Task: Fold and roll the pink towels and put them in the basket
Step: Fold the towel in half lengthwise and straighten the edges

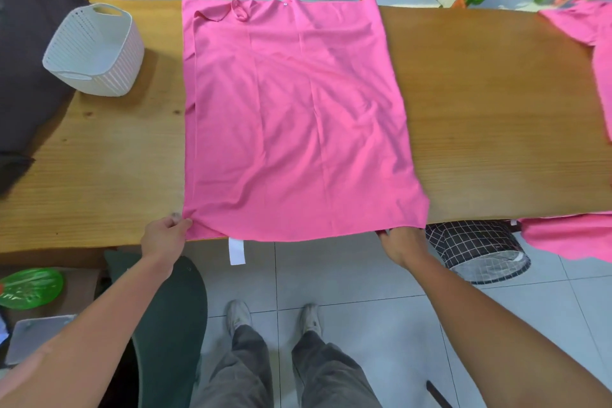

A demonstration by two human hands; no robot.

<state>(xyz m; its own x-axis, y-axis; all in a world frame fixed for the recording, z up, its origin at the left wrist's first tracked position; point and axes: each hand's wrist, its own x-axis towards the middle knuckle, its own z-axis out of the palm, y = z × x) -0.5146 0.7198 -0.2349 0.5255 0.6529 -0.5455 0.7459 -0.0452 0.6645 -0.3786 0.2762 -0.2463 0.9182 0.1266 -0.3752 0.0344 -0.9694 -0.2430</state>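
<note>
Pink towel [291, 122] lies spread flat on the bench [480, 103], running away from both hands to the far edge. Left hand [164, 235] pinches the near left corner; right hand [402, 242] grasps the near right corner at the bench edge. Step looks like the start of fold 1. Next move likely calls for lifting both corners together, carrying them forward evenly. White basket [94, 50] sits far beyond the left hand; more pink towels [583, 26] lie off beyond the right hand.
</note>
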